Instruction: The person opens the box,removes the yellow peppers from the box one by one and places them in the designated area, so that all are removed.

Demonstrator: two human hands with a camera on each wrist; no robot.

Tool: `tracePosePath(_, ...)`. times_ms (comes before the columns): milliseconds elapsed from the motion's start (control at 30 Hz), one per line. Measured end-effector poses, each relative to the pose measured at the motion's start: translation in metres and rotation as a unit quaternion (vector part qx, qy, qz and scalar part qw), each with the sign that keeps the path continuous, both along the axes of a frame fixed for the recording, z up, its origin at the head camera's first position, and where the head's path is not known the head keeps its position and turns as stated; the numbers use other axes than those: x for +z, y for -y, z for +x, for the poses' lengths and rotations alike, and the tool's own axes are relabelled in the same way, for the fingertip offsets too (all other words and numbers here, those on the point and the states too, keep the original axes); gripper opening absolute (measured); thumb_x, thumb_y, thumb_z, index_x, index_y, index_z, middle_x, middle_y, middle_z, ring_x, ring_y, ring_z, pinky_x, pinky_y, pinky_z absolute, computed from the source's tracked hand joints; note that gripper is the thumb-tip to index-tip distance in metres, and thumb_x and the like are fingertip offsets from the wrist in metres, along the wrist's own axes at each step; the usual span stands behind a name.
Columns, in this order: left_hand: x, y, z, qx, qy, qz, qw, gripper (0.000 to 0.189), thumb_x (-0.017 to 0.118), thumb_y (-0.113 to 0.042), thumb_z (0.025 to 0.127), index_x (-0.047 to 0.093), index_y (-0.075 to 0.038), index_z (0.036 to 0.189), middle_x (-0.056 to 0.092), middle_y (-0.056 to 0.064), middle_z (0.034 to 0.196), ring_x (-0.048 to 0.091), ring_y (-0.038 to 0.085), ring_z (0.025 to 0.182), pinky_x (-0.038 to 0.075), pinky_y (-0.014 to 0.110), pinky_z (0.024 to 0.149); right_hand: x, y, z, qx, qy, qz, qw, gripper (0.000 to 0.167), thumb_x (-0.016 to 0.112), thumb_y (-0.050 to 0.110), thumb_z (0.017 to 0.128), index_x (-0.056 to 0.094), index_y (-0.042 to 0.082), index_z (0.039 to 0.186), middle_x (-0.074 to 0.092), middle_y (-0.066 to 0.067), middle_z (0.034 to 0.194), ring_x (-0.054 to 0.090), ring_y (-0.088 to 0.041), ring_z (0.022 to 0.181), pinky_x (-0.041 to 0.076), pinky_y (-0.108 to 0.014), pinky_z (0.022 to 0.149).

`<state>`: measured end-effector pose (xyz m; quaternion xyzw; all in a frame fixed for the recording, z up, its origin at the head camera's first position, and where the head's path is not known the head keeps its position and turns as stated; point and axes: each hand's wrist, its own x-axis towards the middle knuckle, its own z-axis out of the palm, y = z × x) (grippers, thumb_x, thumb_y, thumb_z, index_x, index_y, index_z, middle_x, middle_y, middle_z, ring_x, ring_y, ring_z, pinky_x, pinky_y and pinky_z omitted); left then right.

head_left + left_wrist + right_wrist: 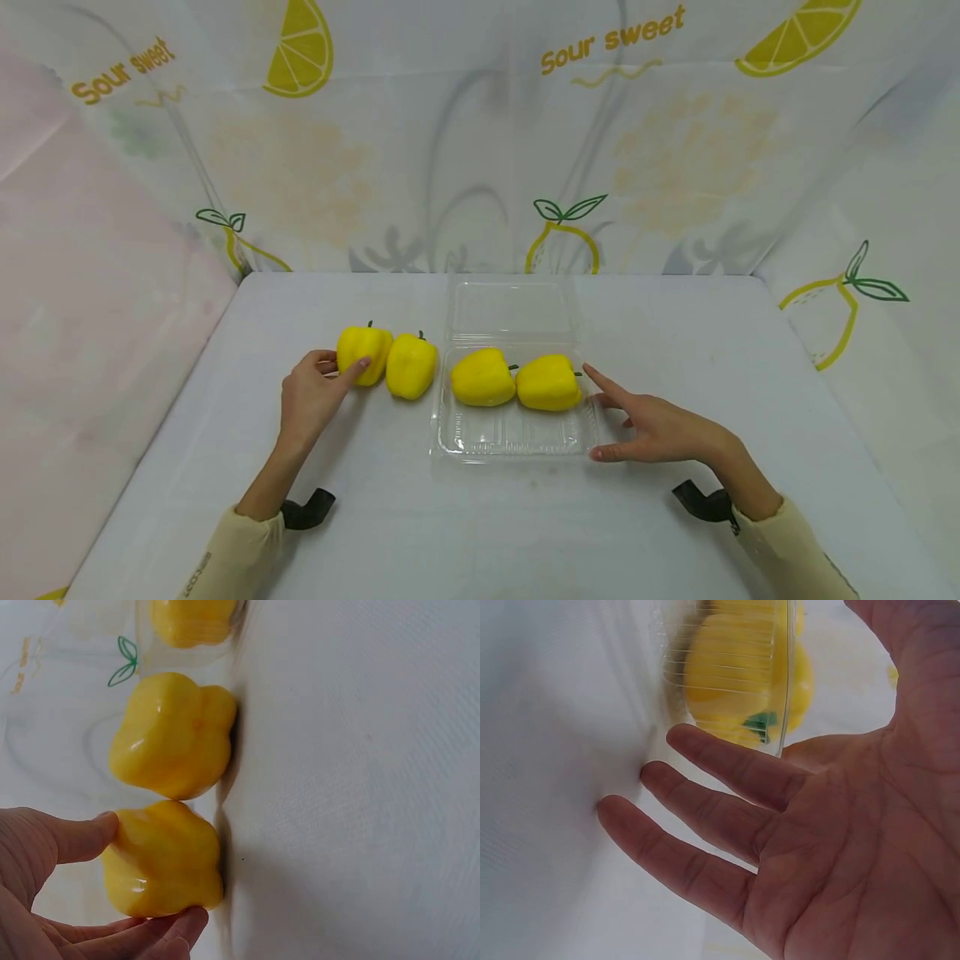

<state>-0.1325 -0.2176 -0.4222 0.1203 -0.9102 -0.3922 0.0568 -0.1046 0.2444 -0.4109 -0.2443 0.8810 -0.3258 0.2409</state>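
Note:
My left hand (pixel 315 398) grips the leftmost yellow bell pepper (pixel 363 353) between thumb and fingers. In the left wrist view that pepper (pixel 163 861) touches a second bell pepper (pixel 174 736) beside it, and both rest on the table. Two more bell peppers, one on the left (pixel 482 378) and one on the right (pixel 548 383), lie on their sides in a clear plastic clamshell box (pixel 517 446) with its lid (pixel 513 307) folded back. At the box's right side is my right hand (pixel 660 429), holding nothing, its fingers spread in the right wrist view.
The table (pixel 510 533) has a white cover. A printed cloth (pixel 480 150) with lemon drawings hangs behind it, and more cloth stands at the left and right. Black curved pieces stick out at the left cuff (pixel 309 510) and right cuff (pixel 703 502).

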Motion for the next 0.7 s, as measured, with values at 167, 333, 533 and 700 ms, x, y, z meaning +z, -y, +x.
tracePosePath(167,0.0,-0.001,0.0,0.002,0.009,0.001,1.0,0.073,0.071,-0.049,0.088,0.051,0.008,0.129,0.062,0.031,0.119,0.065,0.041,0.103,0.055,0.049,0.08,0.0,0.0,-0.001,0.009,-0.004,-0.007,0.9999,0.11,0.074,0.051,0.084,0.002,0.019,0.159,0.05,-0.017,0.142,0.06,-0.031,0.11,0.051,-0.047,0.089)
tracePosePath(333,0.001,-0.001,0.0,-0.001,0.02,-0.001,0.9998,0.078,0.069,-0.049,0.089,0.043,0.007,0.136,0.059,0.033,0.123,0.064,0.042,0.106,0.054,0.05,0.082,0.001,0.0,-0.002,0.015,-0.009,-0.008,0.9998,0.11,0.074,0.053,0.084,0.002,0.017,0.159,0.049,-0.017,0.142,0.058,-0.031,0.115,0.051,-0.045,0.088)
tracePosePath(533,0.006,-0.001,0.001,-0.01,0.028,-0.014,0.9994,0.078,0.069,-0.048,0.09,0.042,0.008,0.136,0.059,0.033,0.124,0.063,0.043,0.107,0.054,0.05,0.081,0.0,0.0,-0.002,0.02,-0.017,-0.007,0.9996,0.109,0.073,0.053,0.085,0.002,0.017,0.159,0.05,-0.016,0.142,0.057,-0.029,0.117,0.052,-0.044,0.087)
tracePosePath(700,0.01,0.0,0.002,-0.023,0.027,-0.023,0.9991,0.078,0.068,-0.049,0.09,0.042,0.009,0.135,0.058,0.034,0.123,0.063,0.044,0.106,0.054,0.05,0.079,-0.001,-0.001,-0.003,0.033,-0.028,-0.009,0.999,0.108,0.071,0.053,0.086,0.002,0.013,0.159,0.051,-0.018,0.141,0.057,-0.031,0.116,0.052,-0.044,0.086)
